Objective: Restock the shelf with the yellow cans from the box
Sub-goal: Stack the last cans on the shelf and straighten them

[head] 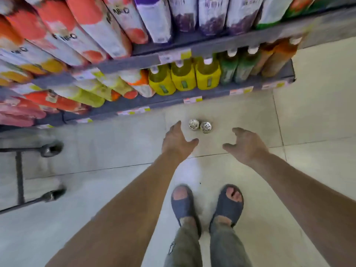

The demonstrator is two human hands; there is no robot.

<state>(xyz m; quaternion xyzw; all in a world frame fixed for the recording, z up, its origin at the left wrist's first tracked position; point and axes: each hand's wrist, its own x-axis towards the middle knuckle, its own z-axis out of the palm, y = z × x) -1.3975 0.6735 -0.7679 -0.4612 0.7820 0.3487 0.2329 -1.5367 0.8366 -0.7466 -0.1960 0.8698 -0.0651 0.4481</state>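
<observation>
At mid-frame a can (193,124) and a second can (206,127) stand side by side on the floor (308,116), near the bottom shelf (212,94). Only their silver tops show; their sides are hidden. Just below, the left hand (179,141) and right hand (248,145) hover, each grip apart and empty. Blur smears the shelf labels (192,100), and the left edge cuts off a wheeled frame (19,170).

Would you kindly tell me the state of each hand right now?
Left hand: open, holding nothing.
Right hand: open, fingers loosely curled, holding nothing.
</observation>
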